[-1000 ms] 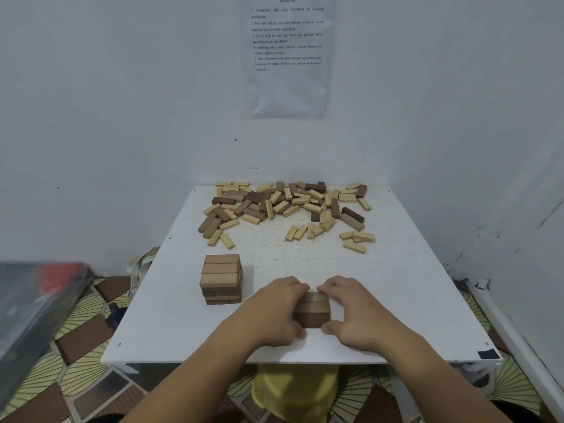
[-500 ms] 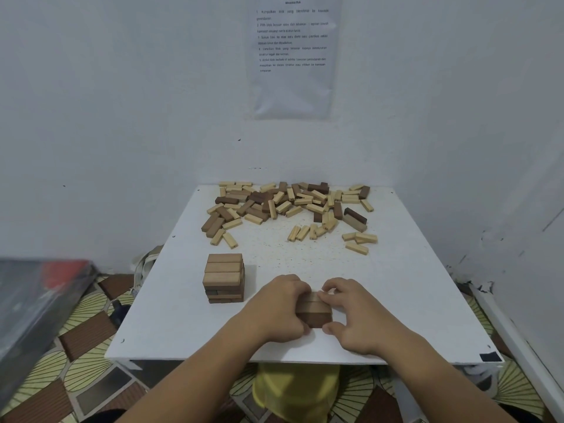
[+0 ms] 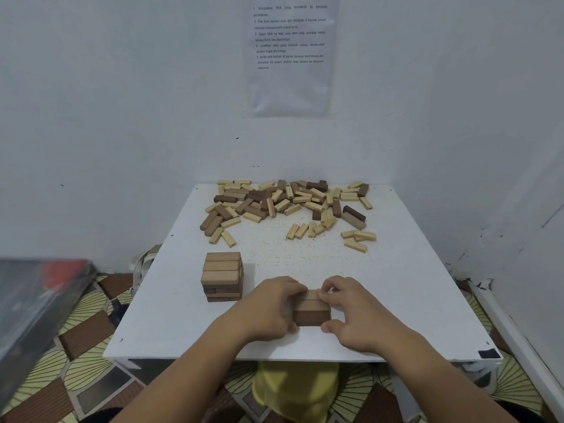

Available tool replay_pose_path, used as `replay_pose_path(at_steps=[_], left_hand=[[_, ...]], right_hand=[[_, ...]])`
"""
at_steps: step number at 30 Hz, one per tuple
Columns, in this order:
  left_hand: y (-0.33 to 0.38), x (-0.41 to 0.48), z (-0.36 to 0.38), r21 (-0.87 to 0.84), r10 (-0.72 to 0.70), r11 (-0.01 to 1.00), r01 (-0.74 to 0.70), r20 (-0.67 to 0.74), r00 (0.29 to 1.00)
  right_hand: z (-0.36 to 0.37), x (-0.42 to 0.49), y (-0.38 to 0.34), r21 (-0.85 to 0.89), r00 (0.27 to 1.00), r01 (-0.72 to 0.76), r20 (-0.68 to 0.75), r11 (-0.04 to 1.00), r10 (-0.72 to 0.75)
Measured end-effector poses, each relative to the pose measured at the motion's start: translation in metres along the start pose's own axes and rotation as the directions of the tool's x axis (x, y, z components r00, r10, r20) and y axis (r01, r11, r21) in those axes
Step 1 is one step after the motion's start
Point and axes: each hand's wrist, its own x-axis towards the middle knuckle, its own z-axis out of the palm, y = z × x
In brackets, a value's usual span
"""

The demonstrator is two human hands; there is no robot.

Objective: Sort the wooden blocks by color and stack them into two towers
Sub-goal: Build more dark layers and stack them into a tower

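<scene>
A small set of brown blocks (image 3: pixel 311 309) lies side by side near the front edge of the white table (image 3: pixel 412 300). My left hand (image 3: pixel 271 306) curls against its left side and my right hand (image 3: pixel 351 309) against its right side, thumbs at the front, squeezing the blocks together. To the left stands a short tower of brown blocks (image 3: pixel 222 276), several layers high. A loose pile of light and dark wooden blocks (image 3: pixel 290 206) is scattered across the far part of the table.
White walls close in behind and to the right of the table; a printed sheet (image 3: pixel 291 56) hangs on the back wall. A dark box (image 3: pixel 33 306) sits at the left over patterned floor. Yellow cloth (image 3: pixel 293 389) shows below the table's front edge.
Both hands stay on the small block set; the right fingers have shifted slightly over its top. The view has tilted a little.
</scene>
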Motion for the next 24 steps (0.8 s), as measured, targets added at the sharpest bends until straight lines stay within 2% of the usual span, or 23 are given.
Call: replay_pose_path(at_steps=[24], left_hand=[[-0.0016,0.0046,0.0022,-0.01,0.029,1.0,-0.029,-0.019,0.999]], right_hand=[[-0.0059,0.0011,-0.0001,-0.028,1.0,0.023,0.009,0.999,-0.022]])
